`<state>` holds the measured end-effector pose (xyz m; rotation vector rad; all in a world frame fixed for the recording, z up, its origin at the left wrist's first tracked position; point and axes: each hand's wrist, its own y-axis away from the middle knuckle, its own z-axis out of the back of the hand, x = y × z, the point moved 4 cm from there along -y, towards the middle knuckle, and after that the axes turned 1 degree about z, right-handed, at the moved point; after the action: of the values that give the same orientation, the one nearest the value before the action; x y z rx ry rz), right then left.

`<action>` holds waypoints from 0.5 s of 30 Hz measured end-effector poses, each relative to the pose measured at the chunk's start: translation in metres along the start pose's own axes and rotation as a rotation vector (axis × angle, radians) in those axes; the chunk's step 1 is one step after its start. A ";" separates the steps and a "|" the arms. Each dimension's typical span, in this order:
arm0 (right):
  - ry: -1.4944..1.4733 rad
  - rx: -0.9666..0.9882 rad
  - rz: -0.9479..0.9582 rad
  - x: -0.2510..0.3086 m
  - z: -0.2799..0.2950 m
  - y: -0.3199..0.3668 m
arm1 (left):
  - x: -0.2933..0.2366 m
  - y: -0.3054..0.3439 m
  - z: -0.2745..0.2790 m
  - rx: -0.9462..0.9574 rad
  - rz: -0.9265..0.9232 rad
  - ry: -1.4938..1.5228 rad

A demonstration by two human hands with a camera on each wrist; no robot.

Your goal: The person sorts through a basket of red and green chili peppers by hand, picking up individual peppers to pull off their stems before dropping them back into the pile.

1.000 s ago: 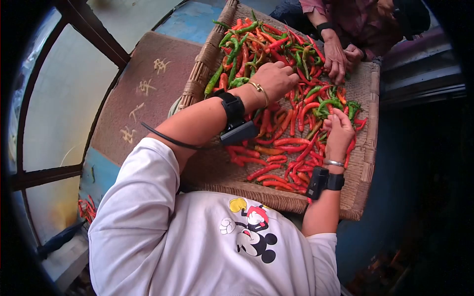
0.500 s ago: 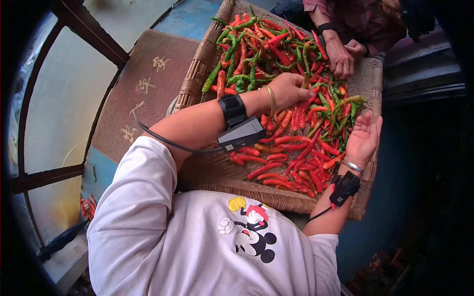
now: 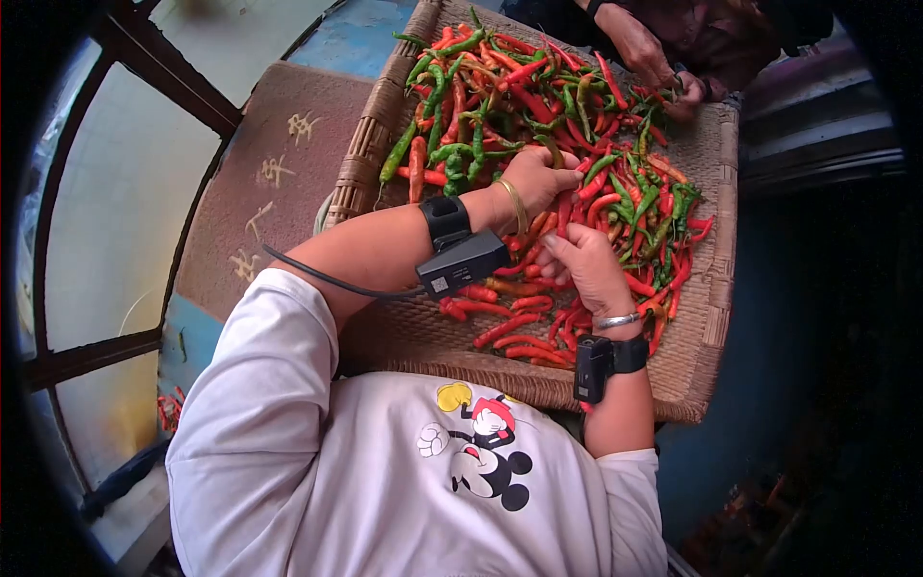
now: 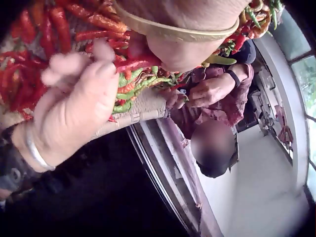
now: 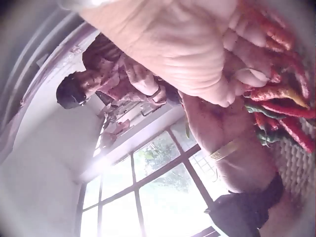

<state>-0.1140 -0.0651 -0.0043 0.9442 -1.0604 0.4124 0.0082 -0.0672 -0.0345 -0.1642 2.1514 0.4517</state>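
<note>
My left hand (image 3: 535, 185), with a gold bracelet, pinches a red chili pepper (image 3: 564, 213) over the middle of the pile. The pepper points down toward my right hand (image 3: 594, 269), which wears a silver bracelet. In the left wrist view, the right thumb and curled fingers (image 4: 104, 55) meet at the end of the red pepper (image 4: 140, 62). A yellow-green pepper (image 4: 219, 60) sticks out beside the left hand there. Red and green chilies (image 3: 481, 96) cover much of a woven basket tray (image 3: 663, 385) beneath both hands.
Across the tray, another person's hands (image 3: 663, 72) are close together at the far right corner. A brown board with painted characters (image 3: 269, 173) lies left of the tray, beside a framed window (image 3: 106, 212). More red chilies (image 3: 170, 409) lie at the lower left.
My right hand came from the tray's right edge, where it was open and palm up, in to the left hand. The left hand shifted slightly left. The other person's hands drew back.
</note>
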 end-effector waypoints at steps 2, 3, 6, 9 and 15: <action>-0.011 -0.009 -0.018 0.002 0.002 0.001 | -0.002 0.001 0.001 0.033 -0.002 -0.019; -0.030 -0.060 0.017 0.004 0.010 0.002 | -0.007 0.008 -0.001 -0.010 0.066 -0.059; -0.209 -0.323 0.201 0.011 0.040 0.008 | 0.000 0.011 -0.004 0.010 0.185 -0.059; -0.407 -0.644 0.481 0.016 0.070 0.014 | 0.012 0.010 -0.008 0.113 0.251 -0.022; -0.147 -0.680 0.383 0.008 0.069 0.016 | 0.020 0.012 -0.013 0.290 0.304 0.087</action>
<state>-0.1595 -0.1139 0.0212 0.1645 -1.3990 0.2624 -0.0167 -0.0601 -0.0406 0.3142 2.3092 0.3017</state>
